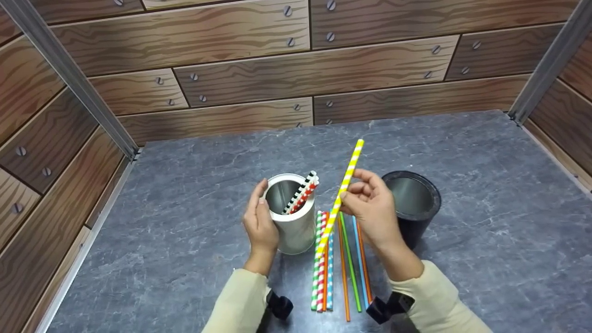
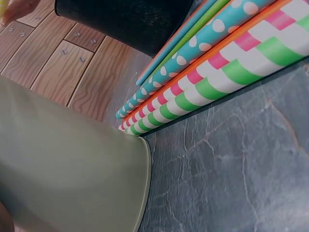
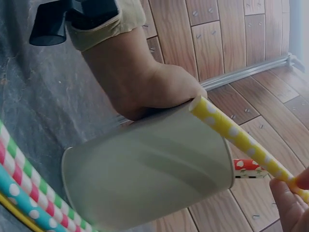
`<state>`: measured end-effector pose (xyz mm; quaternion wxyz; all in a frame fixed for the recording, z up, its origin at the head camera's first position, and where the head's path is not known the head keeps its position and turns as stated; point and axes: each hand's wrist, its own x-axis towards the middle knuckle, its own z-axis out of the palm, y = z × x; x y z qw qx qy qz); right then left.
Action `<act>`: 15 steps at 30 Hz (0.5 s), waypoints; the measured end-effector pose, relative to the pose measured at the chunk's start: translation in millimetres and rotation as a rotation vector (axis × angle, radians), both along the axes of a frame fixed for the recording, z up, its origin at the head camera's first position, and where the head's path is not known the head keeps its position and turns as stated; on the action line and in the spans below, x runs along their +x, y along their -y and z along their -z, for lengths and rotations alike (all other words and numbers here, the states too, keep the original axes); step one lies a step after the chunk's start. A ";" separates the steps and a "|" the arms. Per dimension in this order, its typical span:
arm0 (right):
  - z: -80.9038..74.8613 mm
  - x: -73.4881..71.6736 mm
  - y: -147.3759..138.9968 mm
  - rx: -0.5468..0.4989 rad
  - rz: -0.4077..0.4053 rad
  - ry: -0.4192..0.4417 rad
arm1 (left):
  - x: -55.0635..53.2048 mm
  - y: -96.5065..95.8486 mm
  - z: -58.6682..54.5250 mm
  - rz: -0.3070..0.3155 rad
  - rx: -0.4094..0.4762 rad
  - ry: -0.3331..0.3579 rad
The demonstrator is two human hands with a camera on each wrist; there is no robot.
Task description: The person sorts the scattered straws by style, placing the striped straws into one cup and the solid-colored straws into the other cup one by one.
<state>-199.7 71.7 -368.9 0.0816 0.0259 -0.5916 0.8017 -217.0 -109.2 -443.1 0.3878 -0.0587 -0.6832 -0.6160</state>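
Observation:
My left hand (image 1: 261, 219) grips the left side of a white can (image 1: 296, 238), its thumb near the rim. A black-and-white paper straw (image 1: 298, 193) and a red-and-white one (image 1: 306, 196) lean out of this upright can. Between thumb and fingers, my right hand (image 1: 372, 208) pinches a yellow-and-white paper straw (image 1: 352, 164), slanted in the air to the can's right. The straw's lower end is over other straws on the table. In the right wrist view, the yellow straw (image 3: 241, 142) crosses in front of the can (image 3: 145, 169), and the fingertips holding it show at the right edge.
A black can (image 1: 418, 226) stands upright beyond my right wrist. Beside the white can lie green-striped (image 1: 315, 286), pink-striped (image 1: 320, 289) and blue dotted (image 1: 329, 289) paper straws. Thin orange (image 1: 345, 282), green (image 1: 353, 277) and blue ones lie farther right. Wood-patterned walls (image 1: 240, 78) enclose the table.

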 end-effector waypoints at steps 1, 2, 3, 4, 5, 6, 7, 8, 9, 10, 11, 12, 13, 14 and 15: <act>-1.1 0.2 0.0 -0.008 0.004 -0.013 | 0.1 0.1 -0.1 0.000 0.000 0.002; -2.1 0.6 0.0 -0.015 0.008 -0.027 | 0.2 0.1 -0.2 0.003 0.003 0.003; -3.1 0.9 -0.1 -0.022 0.013 -0.042 | 0.3 0.2 -0.3 0.003 0.005 0.006; -4.0 1.2 0.0 -0.029 0.019 -0.058 | 0.5 0.2 -0.4 0.004 0.007 0.007; -4.7 1.5 0.0 -0.033 0.026 -0.077 | 0.5 0.3 -0.2 0.004 0.009 0.009; -5.5 1.9 0.1 -0.037 0.034 -0.095 | 0.6 0.4 -0.3 0.004 0.011 0.011; -6.2 2.3 0.2 -0.038 0.043 -0.113 | 0.8 0.3 -0.5 0.003 0.013 0.013; -7.1 2.9 0.3 -0.039 0.053 -0.130 | 0.9 0.2 -0.6 0.002 0.014 0.014; -7.9 3.5 0.5 -0.039 0.062 -0.143 | 0.9 0.1 -0.6 -0.002 0.012 0.013; -8.6 4.0 0.7 -0.039 0.071 -0.153 | 0.8 0.1 -0.6 -0.006 0.008 0.013; -9.4 4.7 1.0 -0.037 0.079 -0.162 | 0.7 0.0 -0.4 -0.010 0.004 0.012; -10.0 5.3 1.2 -0.036 0.086 -0.172 | 0.6 -0.1 -0.5 -0.016 -0.001 0.011; -10.8 6.0 1.5 -0.037 0.092 -0.180 | 0.5 -0.2 -0.5 -0.021 -0.007 0.010; -11.5 6.8 1.7 -0.037 0.098 -0.191 | 0.3 -0.2 -0.5 -0.024 -0.012 0.010; -12.1 7.6 2.0 -0.039 0.104 -0.204 | 0.2 -0.2 -0.3 -0.026 -0.015 0.008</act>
